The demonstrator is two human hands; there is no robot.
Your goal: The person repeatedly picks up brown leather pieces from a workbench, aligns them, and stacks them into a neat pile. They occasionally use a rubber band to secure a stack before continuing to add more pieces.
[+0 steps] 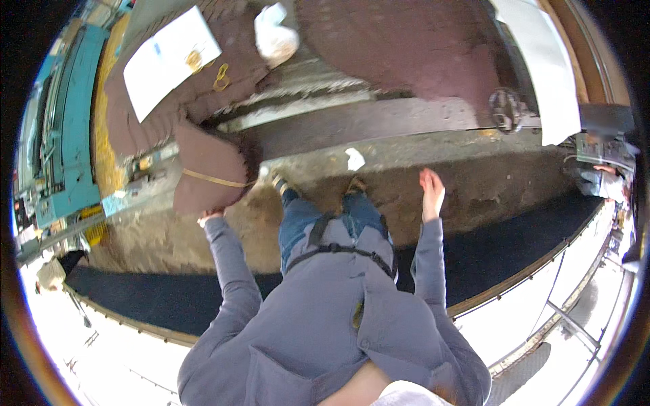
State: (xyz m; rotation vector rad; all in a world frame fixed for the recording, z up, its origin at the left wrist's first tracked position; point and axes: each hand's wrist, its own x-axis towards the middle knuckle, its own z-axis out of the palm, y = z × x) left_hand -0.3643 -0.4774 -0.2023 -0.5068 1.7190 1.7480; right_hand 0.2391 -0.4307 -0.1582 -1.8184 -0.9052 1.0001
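Observation:
A folded bundle of dark brown knit-looking fabric [210,166] hangs at the left, with a thin yellow band across it. My left hand [211,216] grips its lower edge; most of the fingers are hidden beneath the cloth. Out to the right, away from the bench, my right hand [432,195] is in the air with its fingers loosely extended and nothing visible in them. More brown fabric [145,128] lies stacked at the far left of the bench, touching or close to the held bundle. On that stack are a white paper sheet [166,64] and yellow bands [221,78].
A white plastic bag [274,35] sits on the bench beside a wide brown fabric pile [406,47]. White sheeting [545,74] drapes at the right near a handwheel [505,109]. Teal machinery [74,115] stands left. A paper scrap [355,159] lies ahead of my feet. Other people are at both sides.

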